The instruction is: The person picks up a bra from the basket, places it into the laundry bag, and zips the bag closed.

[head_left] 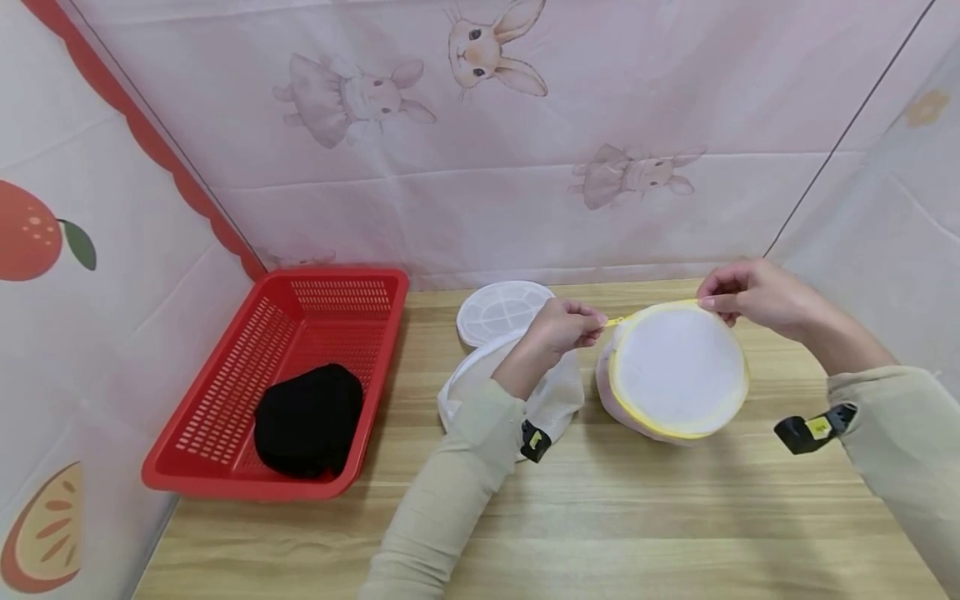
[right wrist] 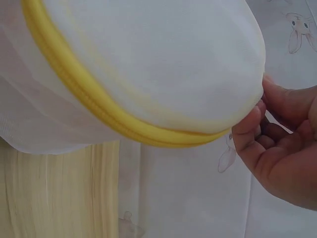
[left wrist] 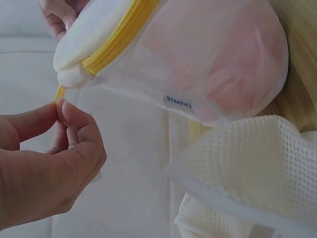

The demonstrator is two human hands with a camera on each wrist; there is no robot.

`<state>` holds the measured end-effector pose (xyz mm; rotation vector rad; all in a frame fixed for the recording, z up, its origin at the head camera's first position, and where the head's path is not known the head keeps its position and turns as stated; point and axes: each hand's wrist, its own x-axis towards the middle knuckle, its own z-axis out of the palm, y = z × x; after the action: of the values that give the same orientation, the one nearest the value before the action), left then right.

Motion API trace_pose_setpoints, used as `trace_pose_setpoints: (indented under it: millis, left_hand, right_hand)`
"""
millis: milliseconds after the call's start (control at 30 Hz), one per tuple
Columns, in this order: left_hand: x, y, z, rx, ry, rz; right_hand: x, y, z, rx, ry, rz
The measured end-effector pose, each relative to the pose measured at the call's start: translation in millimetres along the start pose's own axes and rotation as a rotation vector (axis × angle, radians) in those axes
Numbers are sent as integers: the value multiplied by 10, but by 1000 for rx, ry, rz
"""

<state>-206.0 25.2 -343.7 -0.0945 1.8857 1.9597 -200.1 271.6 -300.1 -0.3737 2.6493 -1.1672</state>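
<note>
A round white mesh laundry bag (head_left: 678, 371) with a yellow zipper round its top stands tilted above the right part of the table. Something pink shows through its side in the left wrist view, beside a small dark label (left wrist: 178, 102). Between thumb and index finger, my left hand (head_left: 558, 329) pinches the yellow zipper pull (left wrist: 59, 93) at the bag's left edge. My right hand (head_left: 765, 300) pinches the far right rim of the same bag, thumb on top. Under my left forearm lies a cream mesh bag (head_left: 474, 379), partly hidden by the arm.
A red plastic basket (head_left: 273, 279) stands at the left with a black cloth-like item (head_left: 307, 421) in it. Behind the cream bag lies a round white mesh piece (head_left: 501, 310). Printed fabric walls (head_left: 480, 208) border the wooden table (head_left: 637, 525) at the back and sides.
</note>
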Motion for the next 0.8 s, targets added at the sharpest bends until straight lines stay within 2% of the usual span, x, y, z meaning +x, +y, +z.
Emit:
trace_pose_setpoints:
  millis: [167,300,467,600,800]
  left_hand:
    - [3,-26,17,25,-17,16]
    - [11,-92,13,58,-33,-23]
    - [15,-210,6,63,-73,-68]
    - [18,-300,10,57,-116,-93]
    - [21,-388,40,15,-144,-105]
  right_hand:
    - [-14,61,-3,28,26,-19]
    - [-45,121,-5,78,52,-4]
    - [-104,240,0,193,102,29]
    - [-152,354,21,347,138,39]
    - [-245,486,78,698,181,34]
